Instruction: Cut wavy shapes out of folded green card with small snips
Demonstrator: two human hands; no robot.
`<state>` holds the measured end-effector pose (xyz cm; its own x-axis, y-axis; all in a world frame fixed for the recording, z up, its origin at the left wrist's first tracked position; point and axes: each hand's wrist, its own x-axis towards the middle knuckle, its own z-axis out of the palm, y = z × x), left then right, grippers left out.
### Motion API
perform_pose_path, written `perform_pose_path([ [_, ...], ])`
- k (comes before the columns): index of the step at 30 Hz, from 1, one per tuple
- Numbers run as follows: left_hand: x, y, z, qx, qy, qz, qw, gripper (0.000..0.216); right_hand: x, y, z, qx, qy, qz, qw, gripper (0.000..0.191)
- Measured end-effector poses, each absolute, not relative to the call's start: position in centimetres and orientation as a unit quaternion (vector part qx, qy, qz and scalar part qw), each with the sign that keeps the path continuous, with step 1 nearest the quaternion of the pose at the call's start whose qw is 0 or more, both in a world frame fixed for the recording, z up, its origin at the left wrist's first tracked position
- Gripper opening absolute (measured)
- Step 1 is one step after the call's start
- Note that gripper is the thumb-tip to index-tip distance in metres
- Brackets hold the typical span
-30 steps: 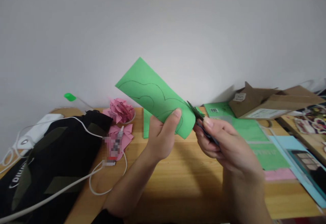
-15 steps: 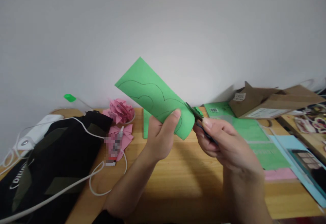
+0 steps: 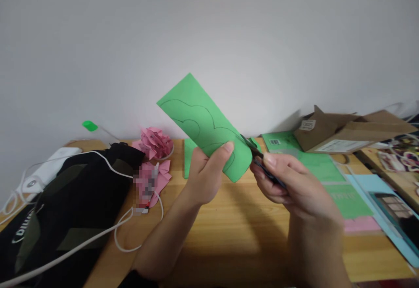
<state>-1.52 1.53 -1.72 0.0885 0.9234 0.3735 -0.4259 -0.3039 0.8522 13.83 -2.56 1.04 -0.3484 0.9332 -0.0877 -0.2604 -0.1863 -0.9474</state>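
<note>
Step in hand, as I judge it: cutting a marked sheet. The green paper [image 3: 186, 104] is held tilted above the counter [image 3: 229, 240], its face carrying drawn wavy lines. My left hand [image 3: 207, 176] has its fingers clamped on the paper's lower part, thumb on top. My right hand [image 3: 296, 183] has its fingers closed round the handles of the dark scissors [image 3: 271, 176], whose blades meet the paper's right edge. I cannot tell how far the blades are parted.

The next move, in my judgement, calls for turning the sheet so that the blades follow the upper line. The left thumb covers part of the lower drawing and would need shifting if the cut comes that way.

Surroundings: to the left, a pink paper flower [image 3: 155, 142], a black bag [image 3: 81, 192] and a white cable [image 3: 122, 248] looping near the left forearm, a possible snag. To the right, green packets [image 3: 350, 198] and an open cardboard box [image 3: 353, 133], both clear of the blades.
</note>
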Motion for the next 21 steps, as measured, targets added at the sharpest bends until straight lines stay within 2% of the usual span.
perform_pose_path([
  [11, -1.94, 1.7, -1.86, 0.53, 0.251, 0.61, 0.533, 0.024, 13.53, -2.4, 0.86, -0.361, -0.478, 0.659, 0.454, 0.044],
  [21, -1.98, 1.57, -1.29, 0.535, 0.22, 0.602, 0.55, 0.03, 13.63, -2.54, 1.03, -0.375, -0.495, 0.641, 0.452, 0.046],
])
